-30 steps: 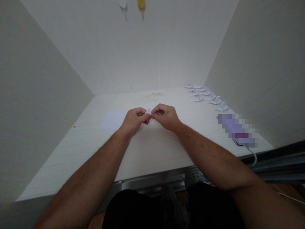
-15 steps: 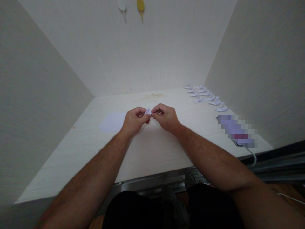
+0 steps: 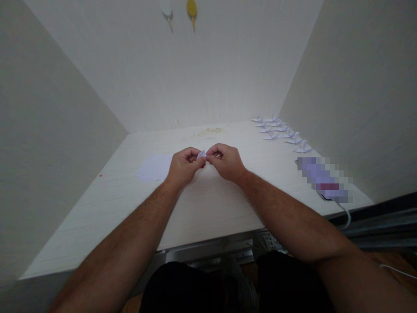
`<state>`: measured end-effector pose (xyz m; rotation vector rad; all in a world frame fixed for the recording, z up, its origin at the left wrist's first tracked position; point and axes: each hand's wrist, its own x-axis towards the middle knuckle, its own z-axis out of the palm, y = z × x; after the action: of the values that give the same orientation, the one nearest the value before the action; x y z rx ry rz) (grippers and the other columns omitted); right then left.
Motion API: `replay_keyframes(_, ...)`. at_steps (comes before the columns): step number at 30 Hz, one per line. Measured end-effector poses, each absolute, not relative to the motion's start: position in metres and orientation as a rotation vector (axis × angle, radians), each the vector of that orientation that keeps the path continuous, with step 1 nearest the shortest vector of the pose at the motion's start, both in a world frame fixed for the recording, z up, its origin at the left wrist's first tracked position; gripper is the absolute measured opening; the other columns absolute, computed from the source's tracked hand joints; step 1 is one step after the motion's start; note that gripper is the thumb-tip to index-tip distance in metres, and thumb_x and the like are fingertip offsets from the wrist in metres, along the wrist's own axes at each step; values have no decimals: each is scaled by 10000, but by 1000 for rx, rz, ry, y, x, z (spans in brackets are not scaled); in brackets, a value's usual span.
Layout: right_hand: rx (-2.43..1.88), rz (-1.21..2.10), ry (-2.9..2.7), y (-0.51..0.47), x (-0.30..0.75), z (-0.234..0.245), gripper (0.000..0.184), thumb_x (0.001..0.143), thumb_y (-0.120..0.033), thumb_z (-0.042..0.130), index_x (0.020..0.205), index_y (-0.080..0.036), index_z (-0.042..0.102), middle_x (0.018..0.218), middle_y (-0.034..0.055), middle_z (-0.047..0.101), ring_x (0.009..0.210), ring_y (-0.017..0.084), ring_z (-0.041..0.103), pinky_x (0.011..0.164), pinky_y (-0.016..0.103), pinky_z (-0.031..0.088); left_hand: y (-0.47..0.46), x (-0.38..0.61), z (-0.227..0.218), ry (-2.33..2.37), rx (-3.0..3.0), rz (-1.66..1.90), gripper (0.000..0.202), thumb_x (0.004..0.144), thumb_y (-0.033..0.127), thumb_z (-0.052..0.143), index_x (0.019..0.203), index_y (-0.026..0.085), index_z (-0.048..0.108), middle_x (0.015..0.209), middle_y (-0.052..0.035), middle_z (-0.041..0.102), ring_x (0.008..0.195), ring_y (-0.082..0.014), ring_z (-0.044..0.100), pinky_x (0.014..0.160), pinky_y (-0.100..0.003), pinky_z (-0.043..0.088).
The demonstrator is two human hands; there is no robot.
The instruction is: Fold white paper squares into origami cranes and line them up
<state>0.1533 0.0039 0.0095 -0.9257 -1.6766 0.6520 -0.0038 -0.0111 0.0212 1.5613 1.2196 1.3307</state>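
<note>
A small folded piece of white paper is held above the middle of the table. My left hand pinches it between thumb and fingers. From the other side my right hand grips its right edge with the fingertips. Both hands are closed and nearly touch at the paper; its lower part is hidden by my left thumb. Beside my left hand lie flat white paper sheets. Several white folded paper cranes stand in rows at the back right.
A phone, blurred out, lies at the right with a white cable running off the table edge. Walls enclose the back and sides. A yellow hook and a white hook are on the back wall. A small orange speck lies at left.
The folded paper tilts slightly lower between my fingers. My right hand has shifted very slightly; both hands keep their hold.
</note>
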Motion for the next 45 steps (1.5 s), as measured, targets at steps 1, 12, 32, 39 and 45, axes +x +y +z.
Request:
replay_keyframes(1, -923, 650, -1677, 4, 153, 10, 39, 782, -209, 639, 759, -186, 662, 737, 9, 685, 680, 132, 628, 652, 263, 513, -11, -4, 21, 1228, 1567, 1336, 189, 676, 301, 772, 730, 165, 651, 617, -12, 666, 559, -118, 608, 549, -232, 466)
replay_keyframes(12, -929, 612, -1701, 1, 153, 11, 50, 793, -209, 636, 774, -186, 676, 765, 18, 706, 680, 128, 636, 654, 259, 524, -11, -4, 21, 1255, 1561, 1346, 158, 683, 266, 763, 724, 163, 651, 615, -12, 667, 562, -113, 602, 548, -226, 455)
replay_keyframes(32, -867, 791, -1560, 1, 152, 7, 112, 767, -283, 717, 791, -174, 710, 714, 25, 728, 660, 143, 679, 630, 265, 543, -8, -3, 17, 1091, 1508, 1464, 187, 648, 235, 797, 729, 156, 647, 638, -11, 692, 591, -122, 641, 593, -242, 520)
replay_keyframes(39, -874, 685, -1592, 0, 152, 8, 86, 770, -254, 702, 767, -171, 723, 678, 11, 711, 610, 118, 630, 587, 243, 493, -8, -3, 17, 1108, 1508, 1465, 199, 618, 225, 814, 705, 155, 649, 634, -10, 688, 581, -116, 636, 577, -231, 515)
replay_keyframes(45, -884, 643, -1622, 1, 153, 7, 90, 779, -259, 683, 767, -178, 721, 688, 10, 705, 617, 117, 615, 594, 246, 485, -9, -3, 17, 1122, 1511, 1465, 183, 633, 224, 801, 708, 157, 648, 633, -11, 686, 580, -113, 635, 571, -227, 513)
